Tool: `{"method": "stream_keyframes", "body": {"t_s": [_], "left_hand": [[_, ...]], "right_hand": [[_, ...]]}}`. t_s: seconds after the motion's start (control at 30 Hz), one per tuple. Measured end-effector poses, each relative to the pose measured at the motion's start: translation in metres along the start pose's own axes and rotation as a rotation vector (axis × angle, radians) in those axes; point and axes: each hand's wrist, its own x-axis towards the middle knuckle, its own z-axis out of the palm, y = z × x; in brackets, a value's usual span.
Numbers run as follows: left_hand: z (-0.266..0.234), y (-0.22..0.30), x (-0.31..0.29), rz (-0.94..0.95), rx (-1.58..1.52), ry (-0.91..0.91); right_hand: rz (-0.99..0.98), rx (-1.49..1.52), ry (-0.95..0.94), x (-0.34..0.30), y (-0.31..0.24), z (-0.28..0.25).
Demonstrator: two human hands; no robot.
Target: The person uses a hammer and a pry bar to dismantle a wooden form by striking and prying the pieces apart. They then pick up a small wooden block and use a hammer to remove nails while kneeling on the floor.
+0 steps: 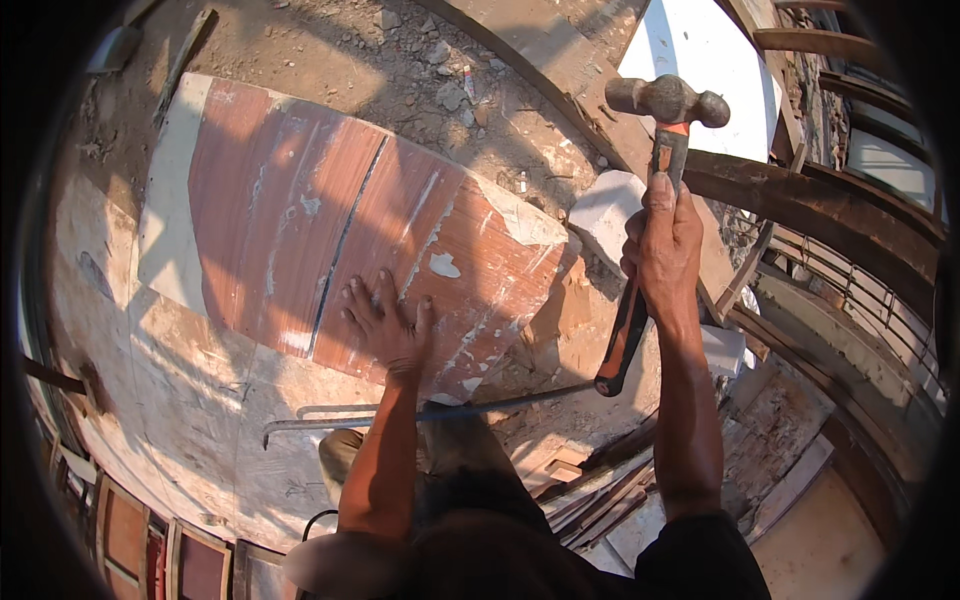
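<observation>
My right hand [664,245] is wrapped round the handle of a ball-peen hammer [668,100], raised at the right. The hammer's worn metal head is uppermost, and its black and orange handle slants down past my wrist. Spread flat, my left hand [388,322] rests on a reddish-brown wood-grain board [280,200] in front of me. The board has a dark straight groove across it, white scuffs and a broken, chipped right end. Close by my left forearm lies a thin bent metal bar [480,404], its middle partly hidden by the arm.
Beyond the board is rubble [450,95] beside a long timber [540,70]. A white block [610,215] sits right of the board. Dark beams [820,195] and a white panel [700,50] stand farther right. Wood strips [600,500] are piled near my right side. Framed panels [125,525] line the lower left.
</observation>
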Motion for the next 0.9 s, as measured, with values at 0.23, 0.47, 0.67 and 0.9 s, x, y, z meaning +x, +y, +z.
{"method": "stream_keyframes", "body": {"t_s": [0.23, 0.47, 0.67, 0.9], "left_hand": [[0.008, -0.011, -0.001, -0.008, -0.011, 0.063], [0.007, -0.007, 0.001, 0.001, -0.041, 0.074], [0.006, -0.014, -0.01, -0.006, -0.012, 0.048], [0.004, -0.005, -0.001, -0.016, -0.064, 0.046]], "right_hand": [[0.375, -0.236, -0.342, 0.003, -0.004, -0.012], [0.045, -0.047, -0.078, 0.001, -0.014, 0.008], [0.5, -0.268, -0.453, 0.005, 0.0, -0.022], [0.048, 0.086, -0.021, 0.007, -0.019, 0.002]]}}
